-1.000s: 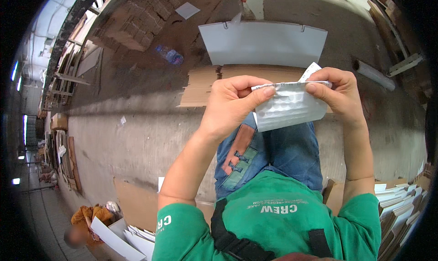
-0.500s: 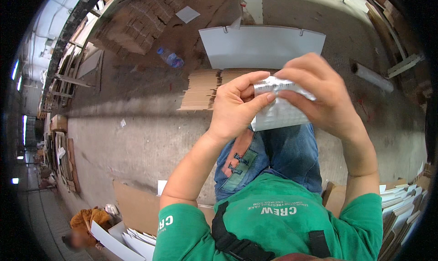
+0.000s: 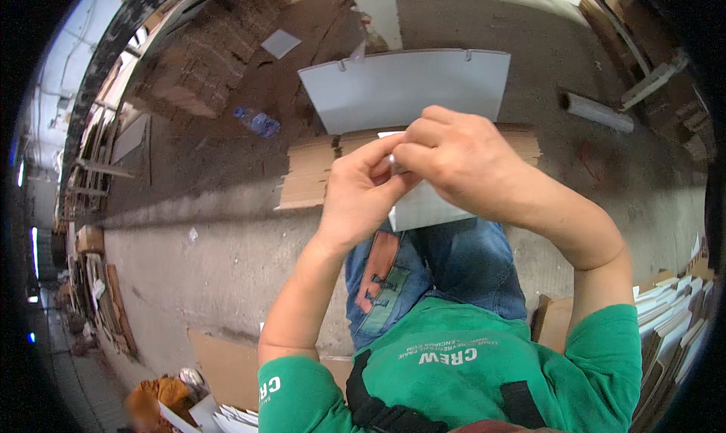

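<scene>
Both hands meet in front of my knees, fingertips drawn together. My left hand [image 3: 355, 191] is closed in a pinch, with a small silvery bit showing at its fingertips. My right hand [image 3: 457, 157] is closed beside it, its fingertips at the same spot. Below the right hand a silvery-white sheet [image 3: 427, 208] shows in part, and its upper part is hidden behind the fingers. What the right fingers pinch, if anything, is hidden.
Beyond the hands lie a stack of brown cardboard sheets [image 3: 306, 176] and a large white panel [image 3: 408, 85]. A plastic bottle [image 3: 258, 122] and a clear-wrapped roll [image 3: 597, 112] lie on the floor. White boards [image 3: 665, 335] stand at the right; a person [image 3: 162, 399] is at lower left.
My right hand has moved left, over the sheet and against the left fingertips. The silvery top strip, visible before, is now mostly covered. The view has shifted slightly.
</scene>
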{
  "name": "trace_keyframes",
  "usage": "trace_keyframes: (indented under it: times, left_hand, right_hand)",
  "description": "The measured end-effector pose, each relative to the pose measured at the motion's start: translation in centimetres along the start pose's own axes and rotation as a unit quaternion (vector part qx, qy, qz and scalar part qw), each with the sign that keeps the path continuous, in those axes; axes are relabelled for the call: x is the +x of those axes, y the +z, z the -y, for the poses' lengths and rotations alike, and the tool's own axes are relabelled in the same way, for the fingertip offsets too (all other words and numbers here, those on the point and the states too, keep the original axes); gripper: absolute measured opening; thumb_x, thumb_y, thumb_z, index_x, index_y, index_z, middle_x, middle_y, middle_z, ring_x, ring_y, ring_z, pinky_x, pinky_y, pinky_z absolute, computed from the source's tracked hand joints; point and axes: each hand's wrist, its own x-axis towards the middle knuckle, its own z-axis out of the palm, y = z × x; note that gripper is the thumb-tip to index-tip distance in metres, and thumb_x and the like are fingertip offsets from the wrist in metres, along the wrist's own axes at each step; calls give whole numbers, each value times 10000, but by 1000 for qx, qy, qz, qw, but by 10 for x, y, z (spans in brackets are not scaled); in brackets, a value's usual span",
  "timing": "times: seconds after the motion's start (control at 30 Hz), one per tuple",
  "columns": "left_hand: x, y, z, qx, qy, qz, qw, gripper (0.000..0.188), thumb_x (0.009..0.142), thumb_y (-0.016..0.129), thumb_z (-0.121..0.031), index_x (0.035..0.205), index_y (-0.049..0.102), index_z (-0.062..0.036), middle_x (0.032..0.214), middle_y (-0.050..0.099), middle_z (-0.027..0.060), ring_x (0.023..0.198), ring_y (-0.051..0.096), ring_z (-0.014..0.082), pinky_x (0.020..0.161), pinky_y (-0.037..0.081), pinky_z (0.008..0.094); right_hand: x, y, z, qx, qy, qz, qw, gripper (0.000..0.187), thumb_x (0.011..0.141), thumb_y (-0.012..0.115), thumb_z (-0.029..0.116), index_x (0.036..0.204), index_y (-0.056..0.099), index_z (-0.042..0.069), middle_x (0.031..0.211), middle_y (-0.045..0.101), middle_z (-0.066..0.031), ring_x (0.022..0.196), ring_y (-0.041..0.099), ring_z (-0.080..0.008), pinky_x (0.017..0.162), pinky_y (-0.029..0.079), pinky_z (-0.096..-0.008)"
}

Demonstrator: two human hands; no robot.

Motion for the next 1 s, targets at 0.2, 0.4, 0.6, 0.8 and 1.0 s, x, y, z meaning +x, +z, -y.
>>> trace_keyframes:
  times: [0.2,0.4,0.6,0.8,1.0]
  left_hand:
    - [17,0,12,59,-22,6,998,429,774,564,54,1188,454,20,922,597,41,838,550,62,723,462,206]
    - [31,4,11,2,-58,34,998,410,751,551,67,1153,481,39,930,610,66,817,565,82,709,472,211]
    - [46,-17,15,-118,-154,73,978,417,706,560,79,1118,506,47,934,612,79,805,591,125,709,485,240]
    - [58,-41,18,-103,-147,-3,984,545,622,658,95,1137,483,59,997,611,137,861,591,157,747,487,263]
    - [96,-115,49,-31,11,-239,970,448,710,620,66,1135,488,12,986,598,131,851,590,169,726,507,269]
  right_hand:
    - [-1,11,-25,51,21,22,998,99,615,587,53,707,550,49,698,536,-84,680,528,-257,579,455,-358]
    - [-8,18,-32,41,46,-3,998,110,598,593,72,687,532,47,699,528,-75,680,527,-242,555,456,-331]
    - [-9,32,-31,-62,-26,-34,997,166,558,576,116,682,492,43,682,472,-57,659,492,-204,547,440,-293]
    - [-5,20,-87,365,234,-7,901,123,807,572,96,915,619,61,814,615,-51,697,580,-123,639,490,-266]
    - [-99,58,-242,649,518,-266,490,145,862,508,123,927,573,11,806,592,-39,737,566,-128,708,495,-288]
